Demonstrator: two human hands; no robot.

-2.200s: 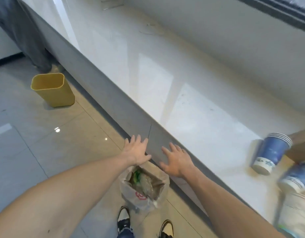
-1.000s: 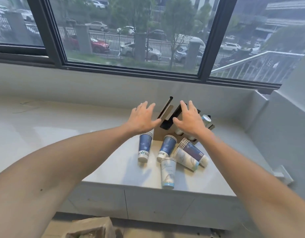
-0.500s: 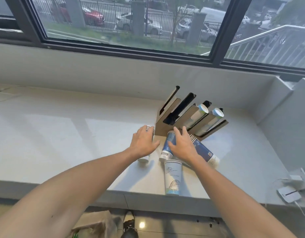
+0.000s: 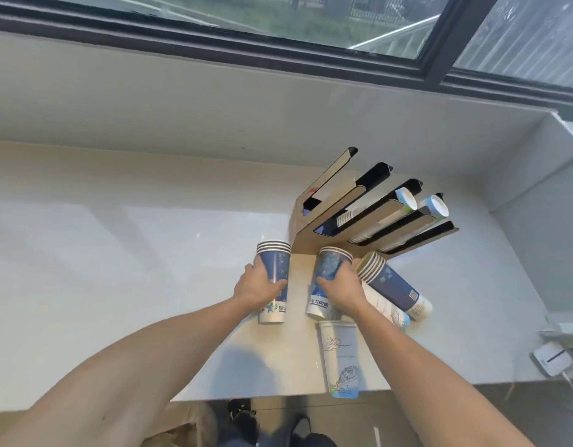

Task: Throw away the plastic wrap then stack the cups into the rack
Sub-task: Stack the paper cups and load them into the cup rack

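A slanted cup rack [image 4: 369, 209] with several slots stands on the white counter [image 4: 117, 269]; two of its right slots hold cups. My left hand [image 4: 256, 288] is shut on a stack of blue paper cups [image 4: 275, 266] lying in front of the rack. My right hand [image 4: 341, 290] grips a second blue cup stack [image 4: 330, 264]. A third blue stack [image 4: 391, 283] lies to the right, with a white stack partly hidden beneath my right arm. A white cup stack [image 4: 340, 359] lies at the counter's front edge.
A wall rises behind the counter under a dark-framed window [image 4: 407, 33]. A side wall closes the right end. A white device with a cable [image 4: 553, 359] sits at the far right. My shoes [image 4: 243, 414] and the floor show below the counter edge.
I turned from the bin bag on the floor to the counter. Both hands came down from in front of the rack and closed around the two blue cup stacks.
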